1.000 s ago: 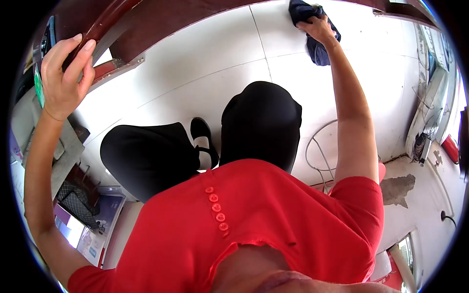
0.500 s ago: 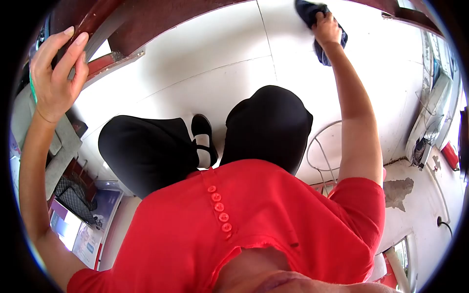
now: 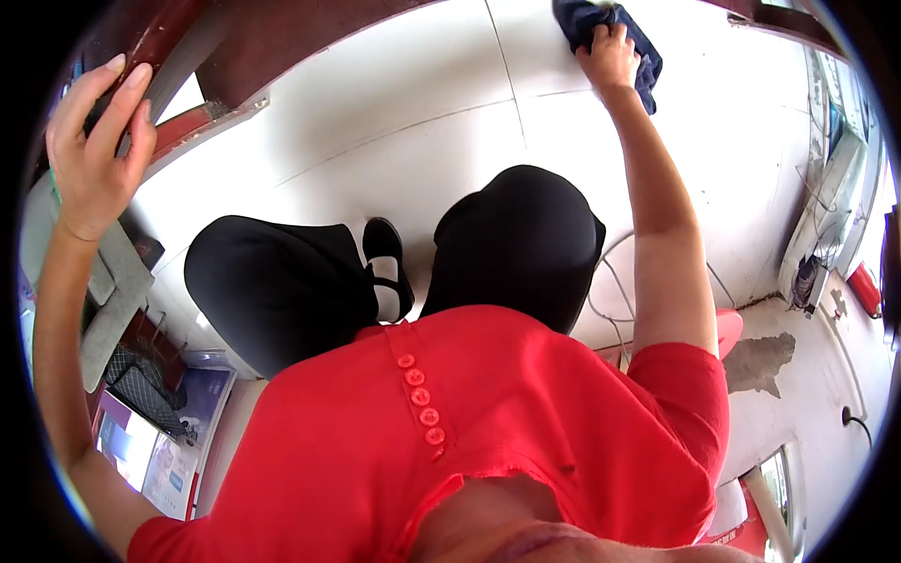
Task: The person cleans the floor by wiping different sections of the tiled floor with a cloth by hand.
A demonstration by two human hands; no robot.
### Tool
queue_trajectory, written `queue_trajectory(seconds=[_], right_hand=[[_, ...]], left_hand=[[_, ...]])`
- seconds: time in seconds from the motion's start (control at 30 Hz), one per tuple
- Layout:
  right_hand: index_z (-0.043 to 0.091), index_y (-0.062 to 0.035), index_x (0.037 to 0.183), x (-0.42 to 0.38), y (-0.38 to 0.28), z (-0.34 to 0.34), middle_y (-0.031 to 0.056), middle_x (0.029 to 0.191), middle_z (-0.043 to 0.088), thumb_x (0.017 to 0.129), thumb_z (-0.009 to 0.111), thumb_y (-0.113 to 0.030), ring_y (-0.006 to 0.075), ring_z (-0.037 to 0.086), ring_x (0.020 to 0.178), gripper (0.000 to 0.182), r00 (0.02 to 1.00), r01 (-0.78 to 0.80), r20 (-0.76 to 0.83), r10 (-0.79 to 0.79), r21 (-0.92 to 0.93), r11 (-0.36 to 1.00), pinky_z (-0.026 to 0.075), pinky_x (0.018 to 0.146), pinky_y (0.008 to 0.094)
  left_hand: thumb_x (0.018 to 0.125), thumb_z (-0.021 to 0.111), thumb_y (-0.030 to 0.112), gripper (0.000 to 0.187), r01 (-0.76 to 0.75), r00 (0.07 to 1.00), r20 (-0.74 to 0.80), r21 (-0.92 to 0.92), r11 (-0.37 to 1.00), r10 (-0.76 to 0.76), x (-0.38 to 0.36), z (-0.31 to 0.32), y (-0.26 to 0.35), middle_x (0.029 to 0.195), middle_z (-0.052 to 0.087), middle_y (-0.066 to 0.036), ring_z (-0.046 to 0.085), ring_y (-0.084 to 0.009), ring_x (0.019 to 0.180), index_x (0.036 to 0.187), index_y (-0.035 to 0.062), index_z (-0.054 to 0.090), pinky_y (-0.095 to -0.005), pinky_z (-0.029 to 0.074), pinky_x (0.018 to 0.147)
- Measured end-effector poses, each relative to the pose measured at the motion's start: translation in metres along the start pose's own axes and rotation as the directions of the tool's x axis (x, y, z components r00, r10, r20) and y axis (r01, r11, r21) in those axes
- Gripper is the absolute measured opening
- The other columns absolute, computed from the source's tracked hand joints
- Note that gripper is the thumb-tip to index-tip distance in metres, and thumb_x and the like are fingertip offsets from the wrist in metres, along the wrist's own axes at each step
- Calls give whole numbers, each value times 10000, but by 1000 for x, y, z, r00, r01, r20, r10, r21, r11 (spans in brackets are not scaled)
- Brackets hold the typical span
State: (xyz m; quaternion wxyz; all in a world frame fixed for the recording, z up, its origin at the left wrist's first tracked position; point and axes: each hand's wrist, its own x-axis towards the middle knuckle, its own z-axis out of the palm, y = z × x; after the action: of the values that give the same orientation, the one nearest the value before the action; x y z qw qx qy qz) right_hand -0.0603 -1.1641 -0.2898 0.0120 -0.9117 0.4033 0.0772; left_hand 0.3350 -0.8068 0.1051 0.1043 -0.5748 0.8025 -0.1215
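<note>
My right hand [image 3: 612, 61] is on a dark blue cloth [image 3: 646, 56] that lies on the white tiled floor [image 3: 422, 141], with its fingers bent into the fabric. At the upper left, my left hand [image 3: 99, 150] is raised beside a dark red wooden piece of furniture [image 3: 272, 42]. Its fingers are apart and slightly curled, with the fingertips at the wooden edge. I make out nothing held in it.
Below are my black-trousered knees [image 3: 516, 235] and a black shoe [image 3: 387, 263]. A thin looped wire or metal frame [image 3: 615, 281] is right of the knees. A grey ledge [image 3: 117, 300] stands left, and cluttered items line the right wall [image 3: 817, 375].
My right hand and the cloth have moved slightly left and up. My left hand has shifted a little left, still at the wooden edge.
</note>
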Motion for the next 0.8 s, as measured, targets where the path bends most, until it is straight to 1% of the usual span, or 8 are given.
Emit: queue_trajectory(seconds=[0.13,0.3,0.37,0.53,0.57,0.6,0.67,0.8], right_hand=[[565,-241,1250,0,35,17,41,1342,518,873,664,-371,321,538,1227,411,980,185,-69,-189,-55,981,480,933,602],[582,-261,1314,15,90,46,109,1376,527,934,620,-380,364,503,1266,400,976,-97,-188,111,81,992,446,1016,541],[592,-242,1300,-2,83,71,112,1347,548,915,645,-340,361,516,1239,401,970,44,-243,6,199,979,460,987,536],[662,-299,1205,-128,-104,17,20,1216,557,803,720,-282,242,596,1006,407,894,400,-307,-325,223,889,544,707,433],[658,-297,1227,-154,-144,4,-6,1229,550,847,660,-287,220,593,1014,380,919,394,-194,-344,375,839,527,760,468],[651,-306,1253,-168,-176,-21,-31,1336,524,885,593,-284,212,554,1168,373,839,385,243,-487,369,846,490,908,529],[692,-346,1170,-215,-191,51,-60,1415,504,863,621,-236,201,504,1265,334,585,807,-313,-749,127,577,465,985,532],[649,-359,1240,-199,-150,57,-76,1479,436,885,594,-255,157,427,1353,374,751,644,-271,-603,95,759,389,1069,574]], left_hand=[[835,714,25,369,22,1000,2,-22,1000,-22,-2,5,4,1197,651,-134,677,-288,998,1201,65,698,-337,560,863],[844,710,24,371,72,997,12,-29,997,-72,-2,2,6,1206,653,-145,679,-287,1017,1213,67,694,-331,561,879],[844,712,26,369,85,996,13,-22,996,-85,-3,2,7,1200,657,-155,682,-288,1019,1211,61,694,-328,560,884],[827,733,30,368,53,998,-18,-18,998,-53,-7,2,3,1182,665,-173,687,-295,1020,1194,42,700,-325,557,892],[819,742,29,372,61,998,2,-12,998,-61,-11,2,-1,1178,667,-176,686,-298,1021,1188,36,703,-328,555,896],[813,749,25,373,51,999,5,-11,999,-51,-10,5,-1,1174,668,-179,686,-301,1018,1183,27,703,-332,555,895],[802,762,19,376,53,999,13,-9,999,-53,-15,6,-5,1164,671,-186,685,-306,1011,1173,10,703,-340,554,893],[802,766,8,370,71,997,7,-31,997,-71,-21,5,-8,1147,677,-197,684,-312,1010,1165,-13,698,-342,558,885]])
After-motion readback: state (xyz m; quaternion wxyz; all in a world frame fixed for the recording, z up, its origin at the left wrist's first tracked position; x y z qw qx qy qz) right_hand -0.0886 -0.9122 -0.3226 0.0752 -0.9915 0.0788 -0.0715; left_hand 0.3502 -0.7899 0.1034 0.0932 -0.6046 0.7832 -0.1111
